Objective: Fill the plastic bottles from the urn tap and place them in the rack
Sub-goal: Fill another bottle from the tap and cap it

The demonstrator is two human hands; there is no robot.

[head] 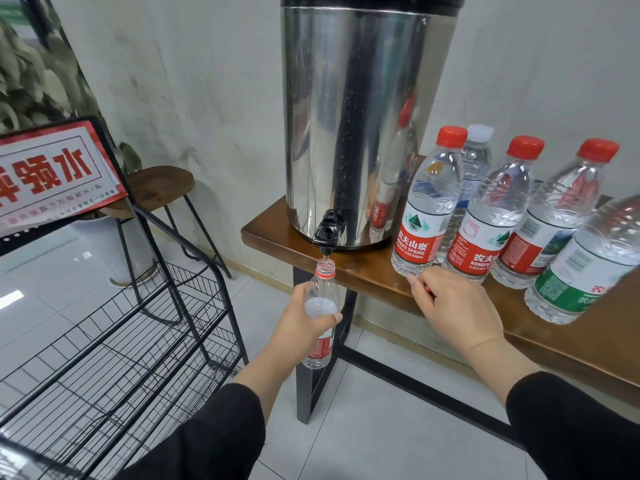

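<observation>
A steel urn [353,116] stands on the left end of a wooden table [277,235], and its black tap [325,233] hangs over the edge. My left hand [301,318] grips an uncapped clear bottle [324,280] with a red label, upright, its mouth right under the spout. A thin stream of water seems to run into it. My right hand [453,306] rests on the table's front edge with curled fingers, and a bit of red, apparently the cap, shows under them. The black wire rack [114,341] stands at lower left with bare shelves.
Several capped bottles [427,202] stand in a row on the table right of the urn, nearly all red-capped. One green-labelled bottle [585,271] is nearest to me. A red-and-white sign [52,171] tops the rack. Behind it are a wooden stool [156,185] and a potted plant.
</observation>
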